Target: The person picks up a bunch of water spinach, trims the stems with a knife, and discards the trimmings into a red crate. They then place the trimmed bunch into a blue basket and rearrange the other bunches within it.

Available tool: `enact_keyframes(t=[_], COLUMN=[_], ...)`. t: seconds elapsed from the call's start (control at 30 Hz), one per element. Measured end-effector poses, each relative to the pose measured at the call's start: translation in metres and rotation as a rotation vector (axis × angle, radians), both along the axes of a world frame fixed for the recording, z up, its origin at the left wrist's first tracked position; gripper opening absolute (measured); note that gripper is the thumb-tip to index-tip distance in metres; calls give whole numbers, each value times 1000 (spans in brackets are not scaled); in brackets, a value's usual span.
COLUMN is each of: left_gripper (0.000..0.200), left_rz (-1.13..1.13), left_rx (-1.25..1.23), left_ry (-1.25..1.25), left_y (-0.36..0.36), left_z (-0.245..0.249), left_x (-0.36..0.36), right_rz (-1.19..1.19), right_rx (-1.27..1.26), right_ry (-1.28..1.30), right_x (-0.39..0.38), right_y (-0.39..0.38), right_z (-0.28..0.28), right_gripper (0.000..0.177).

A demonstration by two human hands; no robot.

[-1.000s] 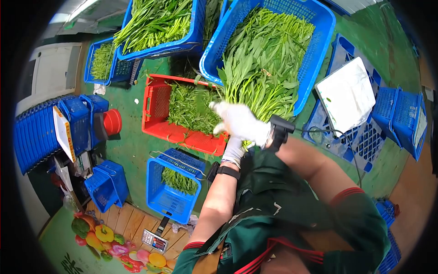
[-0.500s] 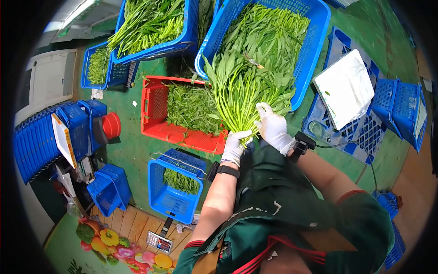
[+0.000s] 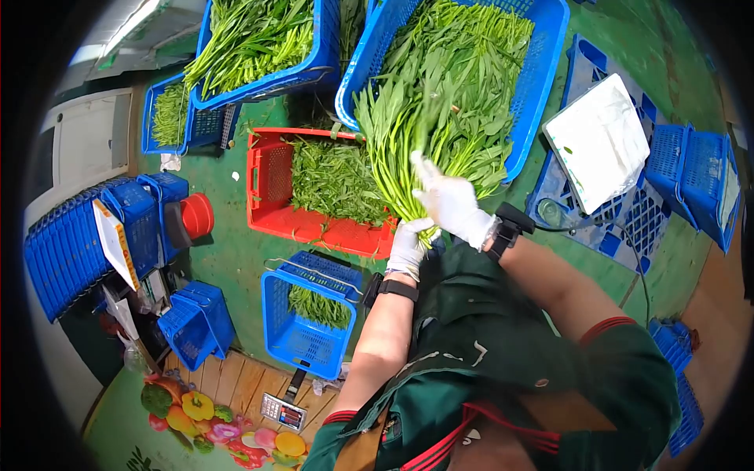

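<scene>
My left hand point(image 3: 408, 250), in a white glove, is closed around the lower stems of a bunch of water spinach point(image 3: 395, 169). The leafy tops fan out away from me, over the near edge of a large blue crate point(image 3: 547, 102) full of more greens. My right hand point(image 3: 453, 206), gloved too, is just right of the bunch, its fingertips over the stems. A motion-blurred green stem point(image 3: 426, 122) stretches up from those fingertips, which seem pinched on it. Under the bunch's left side stands a red crate point(image 3: 271, 177) of loose leaves and trimmings.
A small blue basket point(image 3: 271, 314) with some greens sits on a scale with a display point(image 3: 283, 412). Another blue crate point(image 3: 320, 59) of greens is at the upper left. Right, a white foam lid point(image 3: 601, 145) lies on a blue pallet point(image 3: 577, 78). Stacked blue baskets point(image 3: 71, 243) stand left.
My right hand has moved slightly left and its fingers now point up across the stems, with a blurred green stem at the tips. My left hand keeps its hold on the bunch.
</scene>
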State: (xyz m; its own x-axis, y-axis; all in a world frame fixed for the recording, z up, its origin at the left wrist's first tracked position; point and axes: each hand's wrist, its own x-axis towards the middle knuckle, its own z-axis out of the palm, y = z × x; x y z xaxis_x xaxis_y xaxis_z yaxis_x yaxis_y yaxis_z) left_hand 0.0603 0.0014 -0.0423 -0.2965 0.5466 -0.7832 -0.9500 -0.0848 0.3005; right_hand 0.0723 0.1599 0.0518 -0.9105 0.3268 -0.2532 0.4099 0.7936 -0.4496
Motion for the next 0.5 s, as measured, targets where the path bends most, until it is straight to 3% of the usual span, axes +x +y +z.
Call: enact_keyframes(t=[0.13,0.27,0.37,0.5], left_gripper=[26,27,28,28], left_rz=[-8,-11,27,23], left_rx=[-46,-69,-58,-70], left_ry=[-35,-35,-68,-42], left_y=[6,6,9,12], left_z=[13,18,20,28], left_x=[-4,-4,-4,-6], right_rz=[-156,-238,-402,-466], right_rx=[16,49,-115,-209], right_ry=[-53,88,270,104], right_x=[35,53,53,46], right_y=[5,8,14,20], right_z=[-6,-17,-34,-29], right_gripper=[65,52,40,34])
